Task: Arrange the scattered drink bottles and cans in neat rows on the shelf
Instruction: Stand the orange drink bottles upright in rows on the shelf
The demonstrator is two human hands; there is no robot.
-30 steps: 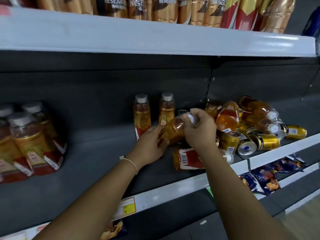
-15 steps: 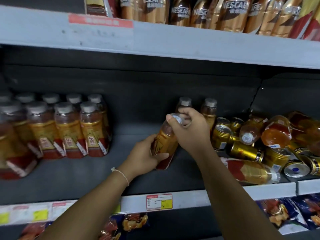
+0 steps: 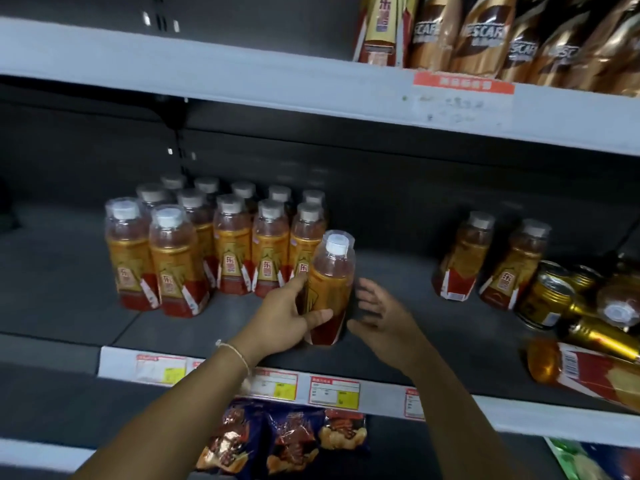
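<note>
Bottle [image 3: 330,289], clear plastic w/ orange label, upright; left hand [image 3: 284,317] grips it; right hand [image 3: 381,317] released, fingers spread.

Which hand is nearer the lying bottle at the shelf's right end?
Right hand: open, between the upright bottle and the lying bottle. Left hand grips the upright one, farther away.

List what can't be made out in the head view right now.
- Price tags on the shelf edge: print too small and blurred.
- Lying bottle: cut off by the right frame edge.
- Cans at right: partly hidden by one another, count unclear.
- Back-row bottles: only caps show behind the front row.
- Held bottle: label partly covered by the left hand.
- Right hand: motion-blurred.
</note>
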